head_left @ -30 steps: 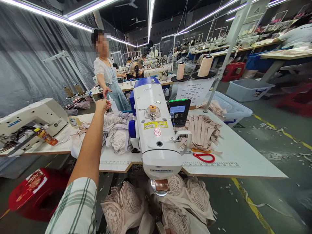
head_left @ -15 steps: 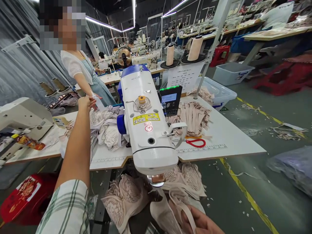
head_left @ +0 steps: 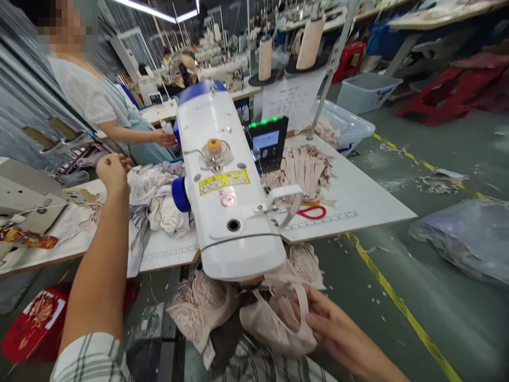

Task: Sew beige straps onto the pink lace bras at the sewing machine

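A beige lace bra (head_left: 199, 305) hangs at the front of the white sewing machine (head_left: 234, 212), partly under its head. My right hand (head_left: 338, 326) has its thumb and fingers closed on the bra's looped strap (head_left: 304, 305), right of the machine head. My left hand (head_left: 113, 172) is raised over the table at the left, its fingers curled. What it holds, if anything, is hidden. Just beyond it lies a pile of pale lace bras (head_left: 163, 199). A co-worker's hand (head_left: 165, 138) farther back holds something small and white.
Red-handled scissors (head_left: 313, 212) and a heap of beige strips (head_left: 304, 170) lie on the table's right side. A control screen (head_left: 267, 143) stands behind the machine head. Thread cones (head_left: 310, 42) are at the back. A plastic bag (head_left: 469, 239) is on the floor.
My left hand has drawn back from the co-worker's hand, which has moved away. My right hand has come up with the strap in it. The view has shifted.
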The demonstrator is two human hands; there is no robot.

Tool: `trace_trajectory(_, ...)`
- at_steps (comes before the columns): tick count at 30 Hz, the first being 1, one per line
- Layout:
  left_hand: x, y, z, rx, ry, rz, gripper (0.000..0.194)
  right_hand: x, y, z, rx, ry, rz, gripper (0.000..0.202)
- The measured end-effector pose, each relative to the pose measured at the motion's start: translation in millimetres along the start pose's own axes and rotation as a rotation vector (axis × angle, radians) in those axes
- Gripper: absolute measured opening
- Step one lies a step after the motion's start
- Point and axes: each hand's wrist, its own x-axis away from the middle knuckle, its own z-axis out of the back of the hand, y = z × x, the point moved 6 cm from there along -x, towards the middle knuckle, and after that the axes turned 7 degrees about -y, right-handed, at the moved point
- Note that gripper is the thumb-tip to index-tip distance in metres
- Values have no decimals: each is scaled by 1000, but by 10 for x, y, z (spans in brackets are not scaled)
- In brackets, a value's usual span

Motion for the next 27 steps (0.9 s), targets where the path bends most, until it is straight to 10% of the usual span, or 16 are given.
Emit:
trace_trajectory(5,2332,-78,516,-296,-21,-420,17,-196,-305,87,182,-23,184,39)
trace_trajectory(9,4337,-27,187,-413,-584,-851,18,-450,-445,23,280,-102,284,24)
trace_trajectory(11,4828,-18,-9,-389,-606,-926,30,-544,-506,-47,293,-122,329,22)
trace_trajectory(15,4806,-128,-238,-289,-559,-678,56,-571,-536,-214,204,-252,332,24)
trace_trajectory(22,4495,-407,-269,2,-1022,-133,26,-505,-571,-309,285,-347,249,29)
trace_trajectory(27,4304,-518,-237,-319,-827,-190,23,-783,-672,-219,585,-138,333,18)
